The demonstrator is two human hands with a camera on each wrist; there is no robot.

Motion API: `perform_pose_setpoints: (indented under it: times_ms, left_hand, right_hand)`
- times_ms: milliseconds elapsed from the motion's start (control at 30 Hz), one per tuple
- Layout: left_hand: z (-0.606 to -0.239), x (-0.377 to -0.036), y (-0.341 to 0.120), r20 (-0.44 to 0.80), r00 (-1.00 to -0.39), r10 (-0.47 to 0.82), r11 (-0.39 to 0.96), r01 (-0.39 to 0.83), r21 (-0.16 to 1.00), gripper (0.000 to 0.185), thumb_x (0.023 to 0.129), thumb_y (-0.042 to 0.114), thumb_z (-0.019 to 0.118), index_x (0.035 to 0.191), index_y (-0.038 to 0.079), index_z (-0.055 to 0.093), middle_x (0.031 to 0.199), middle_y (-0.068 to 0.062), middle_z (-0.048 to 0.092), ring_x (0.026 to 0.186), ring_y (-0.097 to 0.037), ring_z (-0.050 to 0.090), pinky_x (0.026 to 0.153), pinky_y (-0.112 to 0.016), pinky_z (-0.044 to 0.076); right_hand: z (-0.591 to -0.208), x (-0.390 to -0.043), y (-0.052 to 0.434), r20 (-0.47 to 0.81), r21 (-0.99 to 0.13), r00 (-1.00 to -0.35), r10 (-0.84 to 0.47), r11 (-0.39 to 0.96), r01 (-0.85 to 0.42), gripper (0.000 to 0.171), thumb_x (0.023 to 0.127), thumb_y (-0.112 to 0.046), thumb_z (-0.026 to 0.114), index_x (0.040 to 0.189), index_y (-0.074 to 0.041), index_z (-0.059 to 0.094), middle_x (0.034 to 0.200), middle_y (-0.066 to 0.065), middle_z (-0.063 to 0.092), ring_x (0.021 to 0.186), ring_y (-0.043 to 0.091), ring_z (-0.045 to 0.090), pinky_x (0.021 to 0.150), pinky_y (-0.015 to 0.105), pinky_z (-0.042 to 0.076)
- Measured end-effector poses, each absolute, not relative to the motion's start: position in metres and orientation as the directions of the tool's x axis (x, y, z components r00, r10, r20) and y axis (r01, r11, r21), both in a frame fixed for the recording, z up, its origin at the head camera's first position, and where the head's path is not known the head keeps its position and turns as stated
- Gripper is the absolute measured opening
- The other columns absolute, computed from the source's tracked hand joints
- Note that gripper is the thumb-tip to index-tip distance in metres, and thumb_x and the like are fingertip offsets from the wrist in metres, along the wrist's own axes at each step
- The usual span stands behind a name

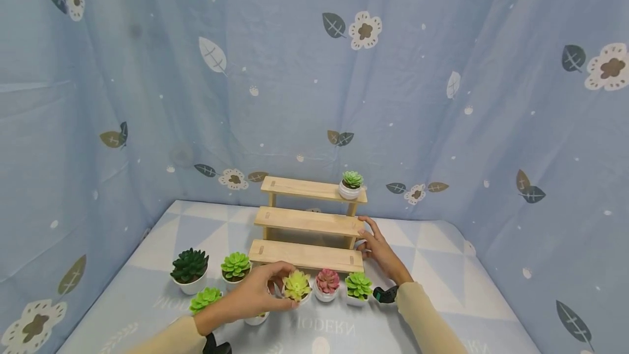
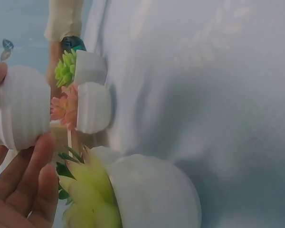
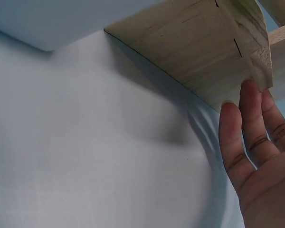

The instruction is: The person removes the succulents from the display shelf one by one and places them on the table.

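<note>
My left hand (image 1: 289, 288) grips the white ribbed pot (image 2: 21, 111) of a yellow-green succulent (image 1: 297, 284) in front of the three-tier wooden shelf (image 1: 307, 223). In the left wrist view the fingers (image 2: 40, 161) and thumb curl round the pot's sides. My right hand (image 1: 365, 232) rests with straight fingers (image 3: 249, 109) against the right end of the shelf (image 3: 199, 52), near the middle tier. One green succulent (image 1: 351, 183) stands at the right end of the top tier.
A pink succulent (image 1: 327, 282) and a green one (image 1: 358, 285) stand right of the held pot. Another pot (image 2: 152, 192) sits under my left wrist. Dark and light green succulents (image 1: 189, 267) stand at the left. Blue patterned cloth walls the table.
</note>
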State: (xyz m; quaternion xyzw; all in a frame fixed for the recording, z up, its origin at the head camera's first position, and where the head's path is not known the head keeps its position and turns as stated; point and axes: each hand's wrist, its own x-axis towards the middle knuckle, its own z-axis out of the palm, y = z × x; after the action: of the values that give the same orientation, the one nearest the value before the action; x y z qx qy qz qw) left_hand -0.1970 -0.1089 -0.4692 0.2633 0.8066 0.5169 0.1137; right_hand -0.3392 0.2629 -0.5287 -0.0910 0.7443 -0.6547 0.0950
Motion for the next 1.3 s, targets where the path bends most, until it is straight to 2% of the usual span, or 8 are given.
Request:
perform_pose_setpoints:
  times_ms: [167, 467, 567, 700, 833, 1033, 1133, 1300]
  left_hand:
    - [-0.470, -0.197, -0.107, 0.095, -0.824, 0.559, 0.327, 0.324, 0.888, 0.060, 0.087, 0.036, 0.085, 0.138, 0.015, 0.060, 0.122, -0.002, 0.062, 0.092, -0.015, 0.063, 0.073, -0.032, 0.054]
    - [-0.479, -0.194, -0.101, 0.103, -0.796, 0.597, 0.371, 0.387, 0.844, 0.063, 0.084, 0.040, 0.087, 0.135, 0.011, 0.062, 0.117, 0.004, 0.063, 0.091, -0.014, 0.061, 0.073, -0.031, 0.053]
    - [-0.483, -0.194, -0.098, 0.109, -0.796, 0.596, 0.396, 0.409, 0.822, 0.060, 0.083, 0.043, 0.087, 0.132, 0.017, 0.065, 0.113, 0.009, 0.062, 0.091, -0.017, 0.058, 0.075, -0.033, 0.052]
    - [-0.487, -0.194, -0.094, 0.095, -0.801, 0.592, 0.439, 0.419, 0.795, 0.057, 0.081, 0.048, 0.087, 0.128, 0.024, 0.067, 0.107, 0.012, 0.061, 0.089, -0.020, 0.055, 0.072, -0.030, 0.048]
    - [-0.489, -0.192, -0.092, 0.083, -0.805, 0.588, 0.479, 0.429, 0.765, 0.058, 0.079, 0.051, 0.087, 0.128, 0.026, 0.067, 0.102, 0.013, 0.058, 0.089, -0.020, 0.054, 0.069, -0.027, 0.044]
    - [-0.490, -0.190, -0.090, 0.091, -0.799, 0.595, 0.516, 0.467, 0.718, 0.058, 0.079, 0.050, 0.087, 0.128, 0.024, 0.069, 0.100, 0.013, 0.056, 0.087, -0.013, 0.054, 0.069, -0.025, 0.045]
    - [-0.491, -0.189, -0.088, 0.095, -0.785, 0.612, 0.532, 0.497, 0.686, 0.059, 0.080, 0.051, 0.086, 0.130, 0.023, 0.069, 0.105, 0.016, 0.061, 0.084, -0.010, 0.052, 0.066, -0.024, 0.044]
    - [-0.492, -0.189, -0.085, 0.124, -0.754, 0.645, 0.582, 0.589, 0.560, 0.056, 0.081, 0.055, 0.083, 0.128, 0.027, 0.070, 0.107, 0.021, 0.064, 0.080, -0.003, 0.046, 0.068, -0.026, 0.039]
  right_hand:
    - [-0.529, -0.339, 0.262, -0.003, -0.992, -0.967, -0.254, 0.123, -0.030, 0.060, 0.108, -0.048, 0.051, 0.159, -0.032, 0.026, 0.122, 0.021, 0.055, 0.087, 0.026, 0.065, 0.072, 0.042, 0.054]
    - [-0.535, -0.338, 0.262, -0.016, -0.994, -0.971, -0.237, 0.112, -0.011, 0.057, 0.108, -0.048, 0.051, 0.158, -0.034, 0.028, 0.121, 0.020, 0.056, 0.086, 0.027, 0.065, 0.071, 0.041, 0.053]
    - [-0.535, -0.338, 0.261, -0.012, -0.995, -0.972, -0.235, 0.103, -0.012, 0.054, 0.108, -0.047, 0.050, 0.157, -0.036, 0.030, 0.120, 0.020, 0.056, 0.085, 0.027, 0.064, 0.070, 0.040, 0.053]
    - [-0.533, -0.338, 0.260, -0.008, -0.995, -0.972, -0.234, 0.096, -0.015, 0.050, 0.108, -0.046, 0.050, 0.154, -0.039, 0.033, 0.119, 0.020, 0.057, 0.084, 0.026, 0.064, 0.069, 0.040, 0.053]
    - [-0.533, -0.338, 0.259, -0.011, -0.995, -0.974, -0.227, 0.096, -0.011, 0.050, 0.108, -0.047, 0.051, 0.154, -0.040, 0.033, 0.118, 0.020, 0.057, 0.084, 0.026, 0.064, 0.069, 0.040, 0.053]
    - [-0.536, -0.337, 0.259, -0.018, -0.995, -0.976, -0.218, 0.097, -0.003, 0.047, 0.108, -0.048, 0.050, 0.152, -0.043, 0.034, 0.118, 0.018, 0.057, 0.085, 0.025, 0.064, 0.071, 0.039, 0.052]
    - [-0.537, -0.337, 0.258, -0.014, -0.996, -0.976, -0.218, 0.093, -0.007, 0.046, 0.108, -0.047, 0.050, 0.152, -0.044, 0.034, 0.119, 0.018, 0.056, 0.085, 0.025, 0.064, 0.070, 0.039, 0.052]
    - [-0.537, -0.338, 0.258, 0.006, -0.996, -0.974, -0.225, 0.087, -0.026, 0.053, 0.108, -0.047, 0.050, 0.157, -0.037, 0.030, 0.118, 0.019, 0.056, 0.084, 0.025, 0.064, 0.068, 0.038, 0.051]
